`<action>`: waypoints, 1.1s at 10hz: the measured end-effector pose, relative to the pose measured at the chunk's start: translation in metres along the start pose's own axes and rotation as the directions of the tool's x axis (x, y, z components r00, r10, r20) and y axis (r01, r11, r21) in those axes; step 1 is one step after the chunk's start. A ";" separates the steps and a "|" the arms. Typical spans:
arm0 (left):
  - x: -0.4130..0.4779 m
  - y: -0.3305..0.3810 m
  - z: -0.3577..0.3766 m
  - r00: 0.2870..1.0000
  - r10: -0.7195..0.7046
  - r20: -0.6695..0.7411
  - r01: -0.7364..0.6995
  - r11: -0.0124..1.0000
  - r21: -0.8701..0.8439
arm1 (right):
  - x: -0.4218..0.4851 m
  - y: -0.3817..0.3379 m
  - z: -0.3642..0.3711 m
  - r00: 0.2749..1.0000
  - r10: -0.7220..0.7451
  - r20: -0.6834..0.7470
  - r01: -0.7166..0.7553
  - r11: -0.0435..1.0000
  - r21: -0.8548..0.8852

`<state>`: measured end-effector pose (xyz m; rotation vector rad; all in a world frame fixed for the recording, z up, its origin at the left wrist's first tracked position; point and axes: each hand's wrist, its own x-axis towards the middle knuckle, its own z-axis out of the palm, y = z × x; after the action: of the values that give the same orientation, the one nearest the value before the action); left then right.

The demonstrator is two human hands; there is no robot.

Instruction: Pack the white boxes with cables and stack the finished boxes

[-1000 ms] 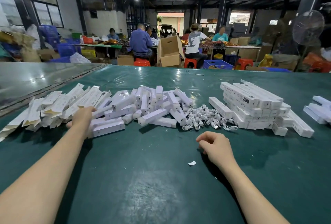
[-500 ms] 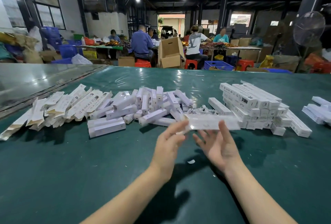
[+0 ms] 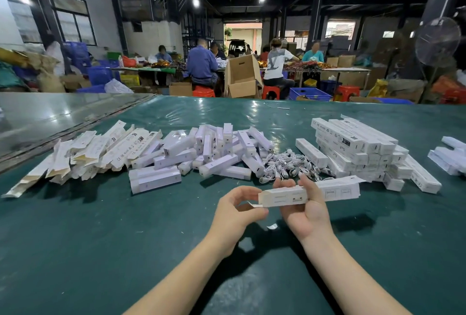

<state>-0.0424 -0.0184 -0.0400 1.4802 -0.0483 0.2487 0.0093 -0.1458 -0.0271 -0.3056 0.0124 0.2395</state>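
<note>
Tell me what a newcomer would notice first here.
The left hand and right hand hold one long white box above the green table, near centre. Behind it lies a tangle of white cables, with a neat stack of boxes to its right and a loose heap to its left.

Print on held box (image 3: 280, 197) illegible, perhaps motion-blurred; right-edge boxes (image 3: 448, 158) cropped.

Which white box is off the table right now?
The long box gripped by the left hand and right hand; all the rest lie on the green table.
</note>
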 end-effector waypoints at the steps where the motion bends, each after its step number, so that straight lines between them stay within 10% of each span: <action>1: 0.003 0.001 0.001 0.999 -0.026 0.029 0.031 0.980 -0.195 | 0.002 -0.001 -0.003 0.999 0.003 0.038 -0.003 1.000 0.009; 3: 0.012 -0.001 0.004 0.993 -0.098 -0.065 0.078 0.964 -0.254 | 0.004 0.000 -0.009 0.994 0.055 0.094 -0.051 0.997 -0.054; 5: 0.012 -0.003 0.001 0.992 0.120 -0.031 -0.113 0.979 0.170 | 0.004 0.001 -0.006 0.978 0.099 0.185 -0.066 0.982 -0.179; 7: 0.022 0.003 -0.008 0.998 -0.034 -0.057 0.023 0.982 -0.187 | 0.004 0.010 -0.004 0.973 0.178 0.149 -0.118 0.933 -0.341; 11: 0.017 0.001 -0.012 0.993 -0.072 0.090 0.088 0.978 -0.190 | -0.001 0.009 -0.004 0.998 0.046 0.042 -0.027 0.929 -0.368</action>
<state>-0.0277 -0.0042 -0.0375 1.2947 -0.0776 0.1136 0.0058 -0.1388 -0.0331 -0.6742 -0.0779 0.2868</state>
